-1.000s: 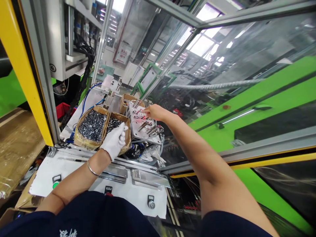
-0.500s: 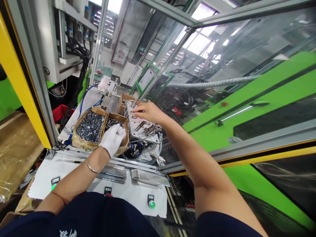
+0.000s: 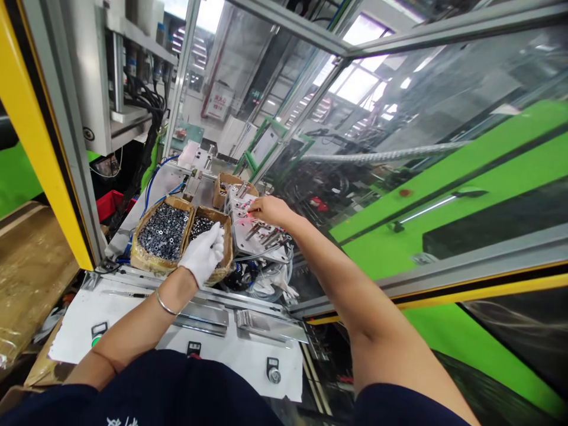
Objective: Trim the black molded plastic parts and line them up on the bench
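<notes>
At wht fixture (image 3: 243,241), R grip (image 3: 271,210)

The glove (image 3: 202,255) is matt cloth, the bracelet (image 3: 165,303) smooth, polished metal; the shirt (image 3: 177,387) is dull cloth; the ring-shaped parts (image 3: 163,231) look metallic, some glinting. Their box (image 3: 183,203) is matt cardboard with glossy tape (image 3: 151,264) outside; the fixture plate (image 3: 242,240) is smooth, its pins (image 3: 268,238) shiny metal. The frame (image 3: 284,25) is satin metal; the panels (image 3: 444,112) are clear and glossy, glass or plastic unclear; the green machine (image 3: 448,331) looks smoothly painted.
</notes>
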Available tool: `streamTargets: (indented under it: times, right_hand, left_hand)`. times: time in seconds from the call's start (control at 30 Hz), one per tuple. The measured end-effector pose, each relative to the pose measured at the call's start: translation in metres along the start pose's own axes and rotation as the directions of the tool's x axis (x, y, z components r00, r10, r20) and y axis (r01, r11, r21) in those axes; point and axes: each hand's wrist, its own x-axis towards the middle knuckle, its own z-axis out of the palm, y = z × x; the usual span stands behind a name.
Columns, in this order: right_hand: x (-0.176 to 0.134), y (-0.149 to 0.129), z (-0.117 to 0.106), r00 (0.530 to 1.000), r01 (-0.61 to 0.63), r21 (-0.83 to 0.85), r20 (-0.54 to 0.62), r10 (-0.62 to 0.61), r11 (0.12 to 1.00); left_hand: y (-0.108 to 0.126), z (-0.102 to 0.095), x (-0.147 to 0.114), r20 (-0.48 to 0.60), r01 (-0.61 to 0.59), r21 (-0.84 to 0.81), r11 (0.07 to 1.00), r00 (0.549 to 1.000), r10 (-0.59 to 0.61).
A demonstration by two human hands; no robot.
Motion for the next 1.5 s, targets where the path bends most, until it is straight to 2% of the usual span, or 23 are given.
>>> streamTargets:
  times: [0.17,0.27,0.33,0.37,0.43,0.5,0.53,0.6,0.67,0.73,0.8,0.83,0.9,0.97,1.13,1.37,1.43,1.5]
  right_hand:
    - [0.004,-0.002,-0.008,0.998,-0.035,-0.039,0.050,0.037,0.999]
    - [0.001,-0.006,-0.019,0.999,-0.036,0.034,-0.033,0.037,0.999]
    - [-0.008,-0.016,-0.027,0.982,0.129,0.216,-0.161,-0.095,0.968]
    - [-0.013,-0.024,-0.031,0.956,0.260,0.320,-0.220,-0.195,0.911]
    - [-0.026,-0.045,-0.036,0.877,0.479,0.478,-0.287,-0.384,0.736]
    - [-0.037,-0.065,-0.040,0.817,0.571,0.547,-0.302,-0.492,0.612]
    - [-0.040,-0.071,-0.041,0.806,0.582,0.558,-0.301,-0.509,0.591]
    - [-0.042,-0.071,-0.043,0.822,0.562,0.558,-0.294,-0.488,0.610]
    - [-0.039,-0.054,-0.043,0.874,0.486,0.519,-0.292,-0.388,0.703]
    - [-0.034,-0.026,-0.039,0.938,0.316,0.401,-0.271,-0.218,0.860]
    - [-0.029,0.002,-0.031,0.983,0.059,0.223,-0.182,-0.018,0.973]
    - [-0.027,0.014,-0.025,0.992,-0.048,0.140,-0.109,0.064,0.989]
    - [-0.025,0.030,-0.013,0.988,-0.154,0.035,0.035,0.153,0.987]
    - [-0.024,0.036,-0.002,0.982,-0.158,0.005,0.110,0.157,0.987]
    - [-0.024,0.034,0.008,0.989,-0.095,0.021,0.114,0.092,0.995]
    - [-0.020,0.029,0.005,0.982,-0.093,-0.019,0.162,0.095,0.995]
    - [-0.019,0.028,0.001,0.977,-0.115,-0.027,0.178,0.118,0.993]
    - [-0.022,0.025,-0.008,0.984,-0.127,-0.002,0.129,0.126,0.992]
  left_hand:
    - [0.006,0.005,-0.006,0.012,0.067,-0.109,0.992,0.998,-0.066]
    - [0.007,0.003,-0.007,0.027,0.105,-0.081,0.991,0.994,-0.103]
    - [0.007,0.001,-0.007,0.044,0.106,-0.013,0.994,0.993,-0.106]
    - [0.006,0.001,-0.007,0.055,0.099,0.015,0.995,0.994,-0.099]
    - [0.005,0.001,-0.005,0.090,0.092,0.043,0.995,0.991,-0.095]
    - [0.004,0.003,-0.005,0.117,0.082,0.039,0.996,0.989,-0.086]
    - [0.004,0.003,-0.005,0.125,0.082,0.035,0.996,0.988,-0.086]
    - [0.004,0.005,-0.005,0.127,0.084,0.029,0.996,0.988,-0.087]
    - [0.004,0.004,-0.005,0.100,0.053,0.018,0.998,0.993,-0.054]
    - [0.004,0.001,-0.005,0.080,-0.025,-0.011,1.000,0.996,0.026]
    - [0.004,-0.003,-0.005,0.088,-0.099,-0.035,0.994,0.991,0.102]
    - [0.003,-0.004,-0.005,0.097,-0.113,-0.043,0.993,0.988,0.117]
    - [0.002,-0.006,-0.006,0.100,-0.094,-0.051,0.994,0.990,0.099]
    - [0.001,-0.004,-0.009,0.081,-0.050,-0.059,0.997,0.995,0.055]
    - [0.003,0.004,-0.016,0.045,0.011,-0.065,0.998,0.999,-0.008]
    - [0.006,0.004,-0.015,0.008,0.027,0.048,0.998,1.000,-0.028]
    - [0.006,0.001,-0.013,0.046,0.035,0.086,0.996,0.998,-0.039]
    - [0.004,-0.001,-0.012,0.096,0.033,0.120,0.992,0.994,-0.045]
